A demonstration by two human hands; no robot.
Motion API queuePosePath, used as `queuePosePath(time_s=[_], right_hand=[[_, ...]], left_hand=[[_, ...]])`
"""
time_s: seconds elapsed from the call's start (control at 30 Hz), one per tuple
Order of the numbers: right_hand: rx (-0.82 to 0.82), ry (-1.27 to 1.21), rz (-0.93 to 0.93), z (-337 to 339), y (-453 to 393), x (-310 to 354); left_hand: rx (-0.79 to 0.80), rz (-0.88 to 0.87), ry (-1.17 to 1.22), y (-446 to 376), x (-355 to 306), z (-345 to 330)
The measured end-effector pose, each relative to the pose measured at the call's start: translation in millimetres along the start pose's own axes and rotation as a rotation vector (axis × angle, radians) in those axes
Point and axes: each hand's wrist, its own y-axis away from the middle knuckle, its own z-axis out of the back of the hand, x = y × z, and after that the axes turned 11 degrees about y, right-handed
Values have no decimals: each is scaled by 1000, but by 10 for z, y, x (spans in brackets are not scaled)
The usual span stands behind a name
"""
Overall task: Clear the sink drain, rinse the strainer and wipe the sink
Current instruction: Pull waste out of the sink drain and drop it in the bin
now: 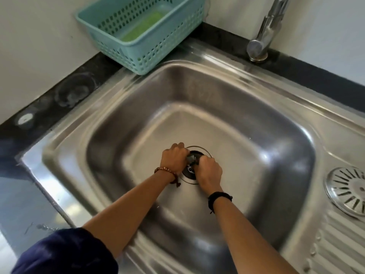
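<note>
A steel sink [256, 125] fills the view, and its round drain [197, 152] lies at the basin's middle. Both my hands are down at the drain. My left hand [173, 159] and my right hand [209, 173] each have curled fingers on a small dark grey piece [191, 160] over the dark opening. What the piece is stays unclear, and the hands cover most of the drain. The round slotted metal strainer [347, 191] lies on the ribbed drainboard at the right edge.
A teal plastic basket [118, 36] holding a green sponge [142, 26] stands on the black counter at the back left, overhanging the sink rim. The chrome tap [264, 34] rises at the back right. White walls close off the back.
</note>
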Motion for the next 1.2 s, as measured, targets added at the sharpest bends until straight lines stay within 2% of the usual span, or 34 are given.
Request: queuePosePath(time_s=[0.13,0.23,0.37,0.5,0.67,0.83,0.97,1.2], right_hand=[[19,-216,-92,213,-19,-106],[27,-374,-83,493,26,-167],[50,-739,-53,897,174,-107],[52,-1026,-48,1238,476,148],[143,-1211,-3,1419,1031,870],[267,-1253,195,1336,1667,1820],[410,-1168,308,873,2225,2659],[626,-965,362,-494,2948,3858]], left_hand=[[49,199,290,-13,-40,299],[49,206,423,18,-63,607],[-13,203,619,294,-64,1070],[-53,276,857,775,54,1385],[-233,295,1162,1531,268,1762],[-531,365,1303,2507,861,2059],[-723,547,1357,3504,1634,2004],[-724,842,1381,4643,3079,1281]])
